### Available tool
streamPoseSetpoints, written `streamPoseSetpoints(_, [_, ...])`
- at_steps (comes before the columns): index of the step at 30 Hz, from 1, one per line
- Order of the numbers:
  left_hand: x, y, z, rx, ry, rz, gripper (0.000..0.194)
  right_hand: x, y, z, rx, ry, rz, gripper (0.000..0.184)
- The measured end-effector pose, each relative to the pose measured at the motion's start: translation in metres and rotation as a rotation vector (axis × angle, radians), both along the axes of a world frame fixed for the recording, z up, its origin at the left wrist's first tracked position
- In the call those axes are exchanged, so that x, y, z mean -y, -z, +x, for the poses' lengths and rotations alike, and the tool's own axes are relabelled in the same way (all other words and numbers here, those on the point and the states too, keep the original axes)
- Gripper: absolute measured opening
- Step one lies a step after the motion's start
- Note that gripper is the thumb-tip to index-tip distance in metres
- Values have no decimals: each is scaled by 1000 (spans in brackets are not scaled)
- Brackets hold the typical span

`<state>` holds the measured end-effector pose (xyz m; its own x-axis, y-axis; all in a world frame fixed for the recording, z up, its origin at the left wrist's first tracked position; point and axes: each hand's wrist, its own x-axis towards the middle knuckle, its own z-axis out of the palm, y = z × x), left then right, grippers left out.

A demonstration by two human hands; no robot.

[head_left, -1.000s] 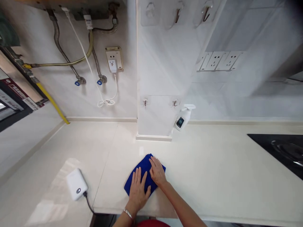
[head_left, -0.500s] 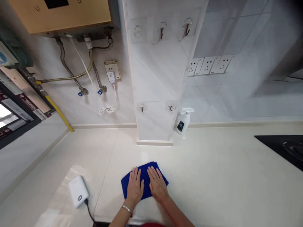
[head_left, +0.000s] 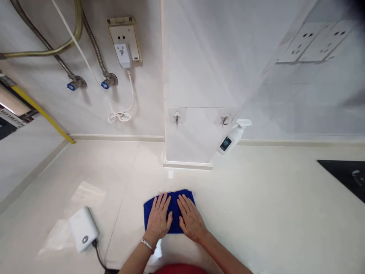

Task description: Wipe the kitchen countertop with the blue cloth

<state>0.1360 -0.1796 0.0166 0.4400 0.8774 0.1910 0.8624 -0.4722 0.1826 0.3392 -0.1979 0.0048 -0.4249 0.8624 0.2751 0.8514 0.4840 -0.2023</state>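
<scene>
A blue cloth lies spread on the pale countertop near its front edge. My left hand rests flat on the cloth's left part, fingers stretched forward and thumb out to the right. On the right part of the cloth lies my right hand, also flat, with its fingers pointing away from me. A strip of blue shows between the two hands. The cloth under both palms is hidden.
A white spray bottle stands beside the wall pillar. At the left lies a white power bank with a black cable. A black cooktop is at the right. Valves and a socket are on the back wall.
The view has come closer and tilted down, so the water heater is out of sight. Both hands stay flat on the cloth, whose right corner has drawn in slightly.
</scene>
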Motion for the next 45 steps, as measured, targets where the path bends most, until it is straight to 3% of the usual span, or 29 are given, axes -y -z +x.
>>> streamPoseSetpoints(13, [-133, -16, 4, 146, 10, -77, 56, -105, 0, -32, 24, 247, -52, 70])
streamPoseSetpoints(20, [-165, -11, 9, 231, -115, -27, 46, -136, -4, -38, 30, 293, -134, 68])
streamPoseSetpoints(24, [-174, -11, 12, 222, -100, -11, 44, -141, 0, -40, 13, 296, -127, 66])
streamPoseSetpoints(28, [-167, -15, 8, 213, -88, 64, 43, -140, 2, -39, -1, 294, -38, 64])
streamPoseSetpoints(31, [-147, -13, -7, 189, -85, 115, 46, -128, 0, -35, -5, 283, 29, 62])
streamPoseSetpoints(37, [-77, 4, -37, 87, 15, 128, 57, -58, 6, -28, -21, 243, 81, 62])
streamPoseSetpoints(40, [-44, 5, -42, 48, 85, 123, 63, -20, 9, -22, -52, 229, 82, 64])
streamPoseSetpoints(45, [-23, -1, -63, 55, 215, 114, 58, 19, 8, 1, -141, 136, 33, 60])
